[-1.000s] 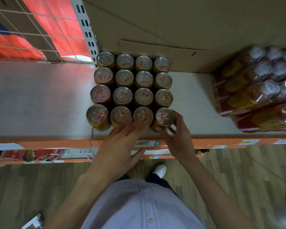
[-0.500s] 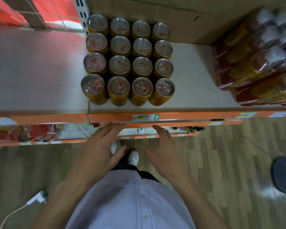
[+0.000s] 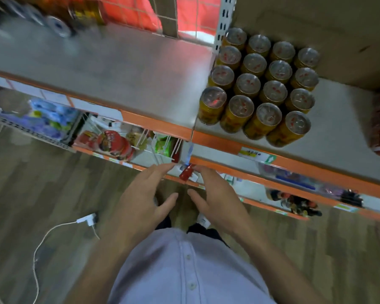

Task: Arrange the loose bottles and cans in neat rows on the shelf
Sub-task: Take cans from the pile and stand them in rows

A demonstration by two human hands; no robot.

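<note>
Shelf: I see a long grey metal shelf with an orange front edge [image 3: 123, 69]. A wide stretch of it lies bare between two groups of stock.
Can block: sixteen gold-yellow cans with silver tops [image 3: 273, 89] stand upright four by four on the right part of the shelf, packed touching, near the cardboard at the back. I judge this part done.
Loose stock: at the far left back of the shelf I make out blurred dark-and-gold cans lying on their sides [image 3: 83, 9], some with silver ends showing. I cannot count them or tell cans from bottles.
Progress: by my reading one block is finished and the tipped stock is what is left, well apart from the block.
Left hand: my view shows the left hand [image 3: 140, 200] below the shelf front, over the floor, touching nothing.
Right hand: the right hand [image 3: 217, 198] hangs just beside it, also empty.
Fingers: on both hands the fingers [image 3: 160, 172] are spread and nearly straight, holding nothing.
</note>
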